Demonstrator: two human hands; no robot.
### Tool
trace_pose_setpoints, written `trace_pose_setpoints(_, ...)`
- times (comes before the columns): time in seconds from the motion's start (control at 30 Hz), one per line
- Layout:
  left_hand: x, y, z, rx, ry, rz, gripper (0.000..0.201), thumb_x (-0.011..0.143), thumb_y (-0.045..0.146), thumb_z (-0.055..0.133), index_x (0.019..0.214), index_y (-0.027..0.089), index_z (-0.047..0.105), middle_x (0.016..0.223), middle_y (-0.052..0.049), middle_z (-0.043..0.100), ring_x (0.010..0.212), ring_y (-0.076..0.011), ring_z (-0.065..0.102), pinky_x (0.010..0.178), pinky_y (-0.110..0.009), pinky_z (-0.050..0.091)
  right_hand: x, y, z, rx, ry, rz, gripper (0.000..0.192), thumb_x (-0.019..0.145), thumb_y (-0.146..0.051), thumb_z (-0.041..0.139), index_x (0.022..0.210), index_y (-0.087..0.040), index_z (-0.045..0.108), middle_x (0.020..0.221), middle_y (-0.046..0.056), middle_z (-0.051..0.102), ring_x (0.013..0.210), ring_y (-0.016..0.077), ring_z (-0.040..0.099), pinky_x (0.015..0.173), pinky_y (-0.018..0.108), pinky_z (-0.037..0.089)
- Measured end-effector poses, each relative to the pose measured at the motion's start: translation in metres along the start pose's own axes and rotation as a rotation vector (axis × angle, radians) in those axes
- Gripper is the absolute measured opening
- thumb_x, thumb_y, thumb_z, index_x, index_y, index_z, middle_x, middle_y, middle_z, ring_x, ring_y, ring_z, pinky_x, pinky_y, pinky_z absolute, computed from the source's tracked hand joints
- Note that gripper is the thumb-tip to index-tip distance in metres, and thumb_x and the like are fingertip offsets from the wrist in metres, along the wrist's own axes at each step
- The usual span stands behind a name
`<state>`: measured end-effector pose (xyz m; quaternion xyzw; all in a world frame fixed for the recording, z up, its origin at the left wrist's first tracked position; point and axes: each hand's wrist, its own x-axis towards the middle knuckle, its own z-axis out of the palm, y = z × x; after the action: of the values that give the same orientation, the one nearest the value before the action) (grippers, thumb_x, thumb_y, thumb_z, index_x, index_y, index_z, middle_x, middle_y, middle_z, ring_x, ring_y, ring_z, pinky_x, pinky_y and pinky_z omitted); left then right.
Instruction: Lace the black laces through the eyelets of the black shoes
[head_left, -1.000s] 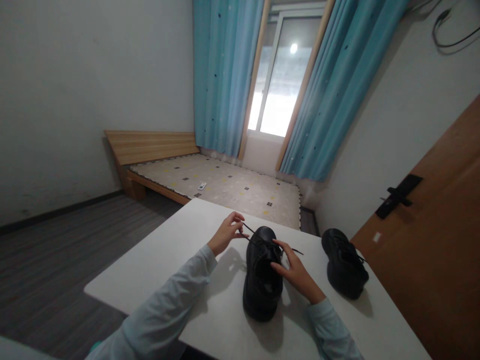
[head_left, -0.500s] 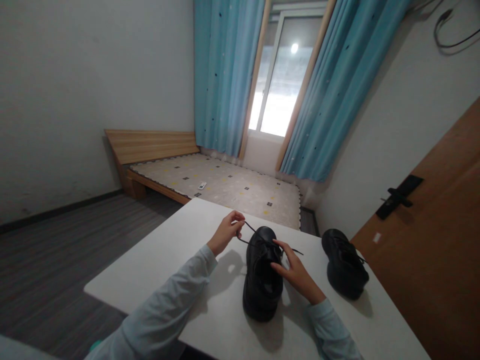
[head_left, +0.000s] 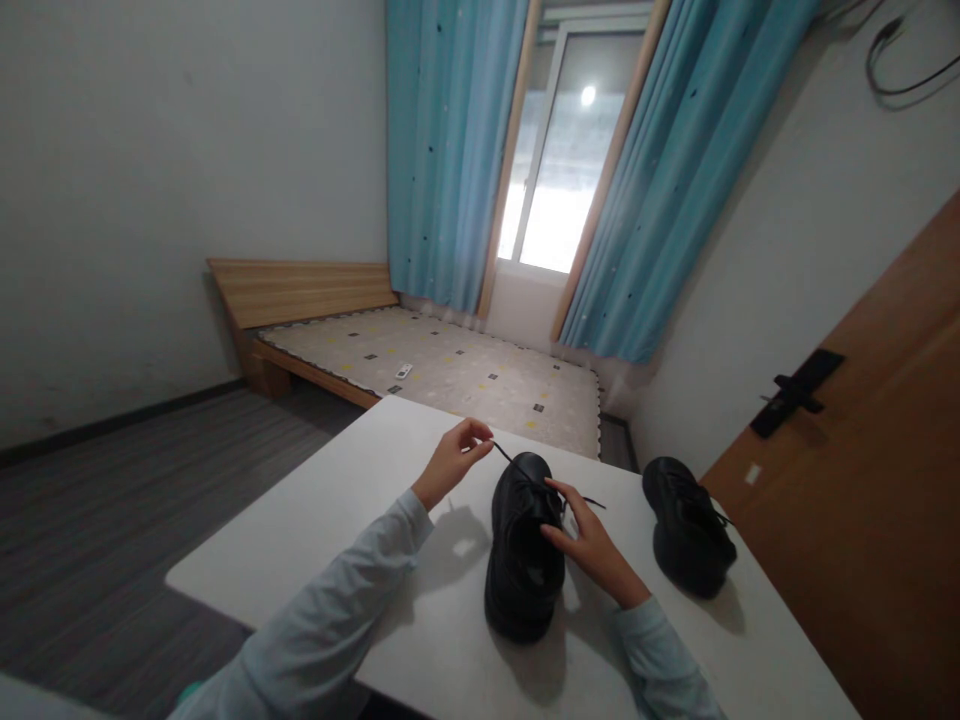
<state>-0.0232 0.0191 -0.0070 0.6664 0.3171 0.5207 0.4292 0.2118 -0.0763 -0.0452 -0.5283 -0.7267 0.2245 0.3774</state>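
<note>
Drawing a thin black lace (head_left: 510, 460) out in a nearly straight line, we hold its end between the thumb and fingertips of our left hand (head_left: 454, 462), which is pinched almost closed. Our right hand (head_left: 592, 540) is half curled over the near shoe (head_left: 519, 605), thumb at the collar and forefinger up by the lacing, with a wide gap between them; whether it grips or only rests, we cannot tell. The shoe sits upright on the table (head_left: 322, 520), toe pointing away from us.

In our judgement, the lace could slip from so small a pinch, being narrow and perhaps slick. A hard sideways tug might twist the shoe toward our left, since only the right hand seems to brace it. Pulling one end too far would probably leave the two sides uneven, with less of the loose end (head_left: 595, 503) showing on the right. The second shoe (head_left: 694, 550), near the table's right edge, could get knocked if our right elbow swings wide.

Both shoes are black with a dull sheen, like leather or an imitation, with rounded toes and thick, chunky soles. The tabletop is smooth, white and round-cornered, and takes soft shadows. Our pale blue-grey sleeves (head_left: 330, 590) look like soft cloth, creasing along the forearm.
</note>
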Motion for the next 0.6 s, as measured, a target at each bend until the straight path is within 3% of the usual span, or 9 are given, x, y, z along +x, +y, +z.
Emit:
trace_pose_setpoints(0.17,-0.006,0.007,0.0,-0.12,-0.315,-0.053,0.029,0.072,0.035,0.066,0.092,0.013,0.064,0.088,-0.007,0.065,0.08,-0.0154,0.058,0.072,-0.026,0.047,-0.001,0.0,0.001,-0.011,-0.006,0.002,0.056,0.077,-0.037,0.06,0.128,-0.024,0.04,0.13,0.008,0.047,0.123,0.0262,0.042,0.104,0.044,0.032)
trace_pose_setpoints(0.4,-0.014,0.007,0.001,-0.149,-0.791,-0.157,0.028,0.066,0.032,0.072,0.089,0.015,0.072,0.081,-0.006,0.069,0.073,-0.0161,0.063,0.068,-0.026,0.05,-0.001,0.001,0.0,-0.055,0.055,-0.055,0.057,0.075,-0.04,0.062,0.125,-0.024,0.038,0.131,0.009,0.042,0.12,0.0263,0.042,0.094,0.04,0.042)
trace_pose_setpoints(0.5,-0.014,0.007,0.001,-0.11,-0.899,-0.142,0.03,0.067,0.035,0.072,0.092,0.017,0.072,0.084,-0.006,0.07,0.075,-0.0167,0.063,0.071,-0.026,0.05,0.0,-0.002,-0.003,-0.084,0.065,-0.053,0.048,0.078,-0.042,0.059,0.119,-0.024,0.043,0.125,0.009,0.046,0.107,0.0249,0.051,0.085,0.038,0.047)
trace_pose_setpoints(0.6,-0.014,0.008,0.001,-0.079,-0.922,-0.095,0.029,0.071,0.038,0.068,0.091,0.017,0.072,0.085,-0.007,0.069,0.079,-0.0173,0.063,0.074,-0.026,0.049,0.002,-0.007,-0.005,-0.07,0.069,-0.027,0.033,0.085,-0.042,0.048,0.113,-0.023,0.05,0.112,0.008,0.054,0.09,0.0211,0.057,0.077,0.035,0.048)
